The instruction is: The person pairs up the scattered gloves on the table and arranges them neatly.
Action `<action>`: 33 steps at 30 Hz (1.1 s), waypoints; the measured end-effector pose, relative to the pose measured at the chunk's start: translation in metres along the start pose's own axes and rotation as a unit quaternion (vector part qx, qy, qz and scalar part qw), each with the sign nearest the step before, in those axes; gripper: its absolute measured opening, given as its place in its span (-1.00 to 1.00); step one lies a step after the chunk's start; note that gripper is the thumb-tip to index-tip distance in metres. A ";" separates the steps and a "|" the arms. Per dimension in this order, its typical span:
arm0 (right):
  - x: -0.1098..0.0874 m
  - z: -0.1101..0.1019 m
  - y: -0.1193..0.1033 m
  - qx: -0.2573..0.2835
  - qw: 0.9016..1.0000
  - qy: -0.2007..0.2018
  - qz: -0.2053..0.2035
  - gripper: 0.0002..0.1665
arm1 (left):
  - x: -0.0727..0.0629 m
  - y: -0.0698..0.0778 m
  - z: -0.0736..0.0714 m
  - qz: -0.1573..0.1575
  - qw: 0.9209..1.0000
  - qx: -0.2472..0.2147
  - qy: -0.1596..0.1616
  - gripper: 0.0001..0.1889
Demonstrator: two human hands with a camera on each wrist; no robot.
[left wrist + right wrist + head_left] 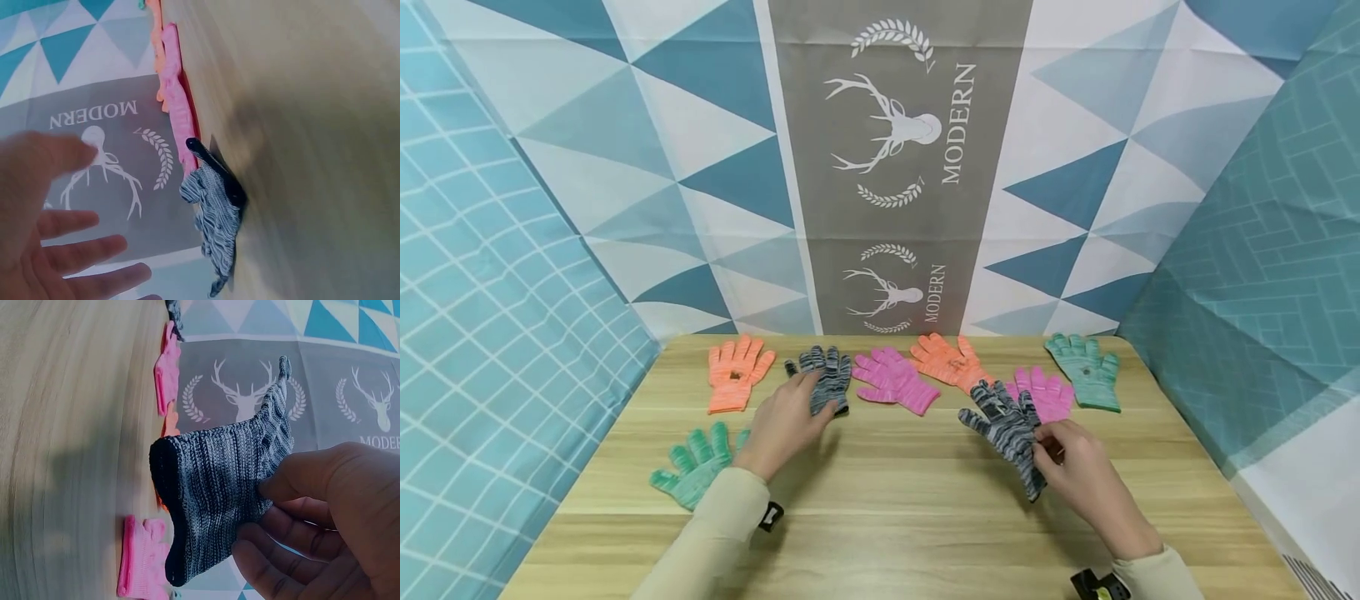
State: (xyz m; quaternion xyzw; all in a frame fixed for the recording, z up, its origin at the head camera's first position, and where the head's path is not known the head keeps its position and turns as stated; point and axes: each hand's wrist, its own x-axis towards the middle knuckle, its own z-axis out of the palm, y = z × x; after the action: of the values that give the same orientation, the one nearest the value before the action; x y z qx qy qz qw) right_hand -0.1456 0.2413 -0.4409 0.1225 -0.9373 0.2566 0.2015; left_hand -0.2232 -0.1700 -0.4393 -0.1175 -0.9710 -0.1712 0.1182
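Observation:
My right hand (1075, 462) pinches a black-and-grey knit glove (1011, 433) by its side and holds it up over the table. In the right wrist view the dark cuff of this glove (212, 494) faces left, and thumb and fingers grip its edge. My left hand (786, 421) reaches over the table near a second black-and-grey glove (831, 379), overlapping it in the head view. The left wrist view has that glove (219, 215) lying on the table, apart from the left hand (69, 231), whose fingers are spread and hold nothing.
Along the table's back edge lie an orange glove (737, 375), a pink glove (895, 379), another orange glove (951, 360), a second pink glove (1045, 393) and a green glove (1086, 372). Another green glove (696, 467) lies at the left, partly behind my left arm. Patterned cloth (895, 167) hangs behind the table.

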 end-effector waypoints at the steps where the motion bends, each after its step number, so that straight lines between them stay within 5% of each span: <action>1: 0.000 0.000 0.001 -0.001 1.000 0.000 0.001 -0.86 | 0.004 0.000 0.000 -0.001 1.000 -0.005 0.000 -0.34; 12: 0.001 0.001 0.007 -0.007 0.999 0.033 -0.022 -0.84 | 0.039 -0.008 0.021 -0.025 0.999 -0.041 -0.019 -0.58; 24: -0.002 0.006 0.014 0.002 0.999 0.040 -0.015 -0.83 | 0.053 -0.017 0.044 -0.019 0.999 0.016 -0.046 -0.61; 33: -0.003 0.008 0.016 0.005 0.999 0.048 -0.022 -0.82 | 0.053 -0.027 0.049 0.024 0.994 0.051 -0.091 -0.82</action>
State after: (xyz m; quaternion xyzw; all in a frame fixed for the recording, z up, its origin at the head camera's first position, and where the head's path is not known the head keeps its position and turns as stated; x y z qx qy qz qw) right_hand -0.1503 0.2514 -0.4554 0.1317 -0.9223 0.2624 0.2513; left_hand -0.2898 -0.1670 -0.4782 -0.1500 -0.9821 -0.1071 0.0397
